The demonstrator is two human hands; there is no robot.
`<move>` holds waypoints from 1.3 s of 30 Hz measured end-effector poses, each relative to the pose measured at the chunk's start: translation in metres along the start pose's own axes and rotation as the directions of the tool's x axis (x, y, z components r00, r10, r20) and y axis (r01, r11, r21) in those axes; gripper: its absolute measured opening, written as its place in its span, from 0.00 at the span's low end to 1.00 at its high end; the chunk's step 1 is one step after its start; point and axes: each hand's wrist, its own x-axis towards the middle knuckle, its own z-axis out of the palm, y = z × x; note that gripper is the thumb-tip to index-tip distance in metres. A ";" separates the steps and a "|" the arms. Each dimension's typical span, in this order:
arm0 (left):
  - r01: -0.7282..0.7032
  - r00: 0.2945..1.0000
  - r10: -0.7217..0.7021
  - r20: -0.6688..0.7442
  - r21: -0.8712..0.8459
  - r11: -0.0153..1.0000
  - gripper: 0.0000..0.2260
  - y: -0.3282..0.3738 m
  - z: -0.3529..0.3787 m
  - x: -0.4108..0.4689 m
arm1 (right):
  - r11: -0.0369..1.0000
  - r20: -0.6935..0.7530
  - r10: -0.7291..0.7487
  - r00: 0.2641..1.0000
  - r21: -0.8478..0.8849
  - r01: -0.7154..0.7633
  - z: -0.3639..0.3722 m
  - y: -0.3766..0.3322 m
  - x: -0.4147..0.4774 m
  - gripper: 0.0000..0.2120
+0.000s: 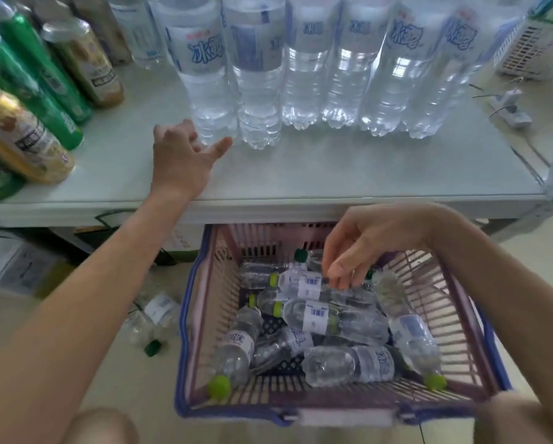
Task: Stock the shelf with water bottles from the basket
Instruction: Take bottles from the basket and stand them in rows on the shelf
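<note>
Six water bottles [320,75] upright on shelf [333,174]; we count about eight left in basket [204,302]. Left hand [182,161] open, empty beside row; right hand [365,245] loosely curled, empty, above pile.

Soft, even daylight fills my view, bright and slightly washed out. The pale grey-white shelf surface [333,174] glows flat, with only faint shadows under the upright clear plastic water bottles [304,75] along its back edge, which sparkle with small highlights. Everything looks a little smeared, and the wide lens bends the frame's edges.
</note>
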 end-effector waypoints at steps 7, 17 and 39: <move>-0.467 0.841 0.507 0.189 -0.219 0.857 0.08 0.050 -0.023 -0.072 | 0.773 0.007 0.454 0.891 -0.500 -0.390 0.039 0.081 0.074 0.28; -0.902 -0.041 -0.339 0.940 0.112 0.418 0.30 -0.085 0.096 -0.145 | 0.415 -0.286 0.386 0.877 -0.795 -0.443 0.110 0.104 0.145 0.13; -0.734 -0.145 -0.002 0.989 -0.106 0.671 0.29 -0.068 0.074 -0.124 | 0.893 -0.357 -0.121 0.926 -0.447 -0.055 0.050 0.033 -0.011 0.31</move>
